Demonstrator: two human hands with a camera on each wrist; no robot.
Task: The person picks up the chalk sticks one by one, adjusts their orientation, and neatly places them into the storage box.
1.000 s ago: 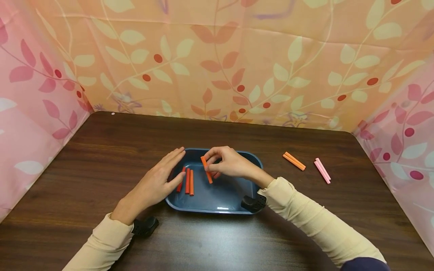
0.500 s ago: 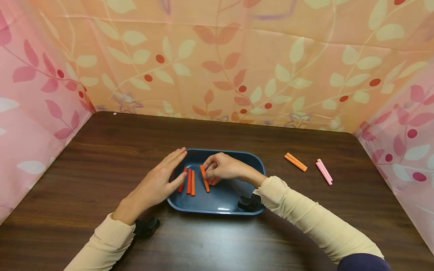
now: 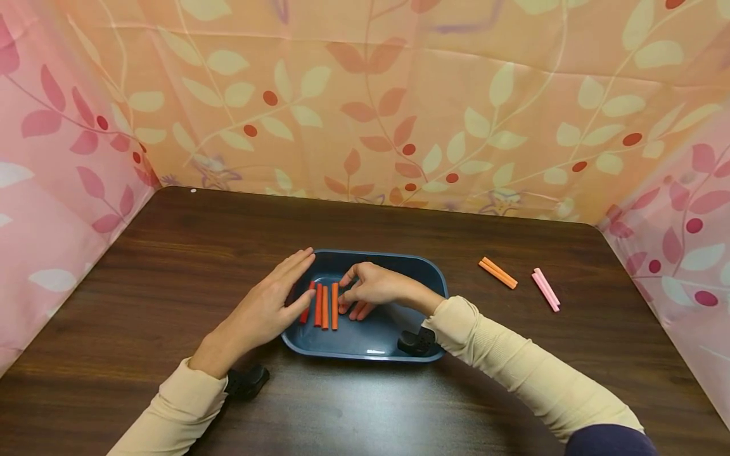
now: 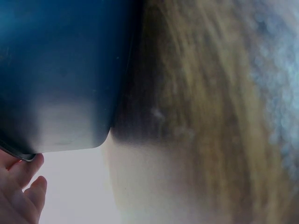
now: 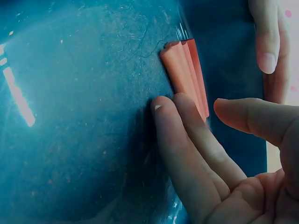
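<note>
Inside a blue tray [image 3: 365,342], several slim sticks in red to orange lie side by side near the left wall. The rightmost is an orange stick [image 3: 334,307], beside a red-orange stick [image 3: 325,308] and a red stick [image 3: 318,305]. My right hand [image 3: 373,288] is just right of this row, fingers extended and thumb apart; in the right wrist view its fingertips [image 5: 163,105] are at the end of the nearest stick [image 5: 175,70], without pinching it. My left hand [image 3: 265,301] rests along the tray's left rim, fingers straight, thumb over the inside.
To the right of the tray on the dark wooden table [image 3: 365,411] lie a pair of light orange sticks [image 3: 498,273] and a pair of pink sticks [image 3: 545,289]. A patterned cloth [image 3: 365,95] rises behind the table and along both sides.
My right hand has lowered the orange stick to the tray floor, laid it alongside the row and released it. My left hand has stayed at the left rim.
</note>
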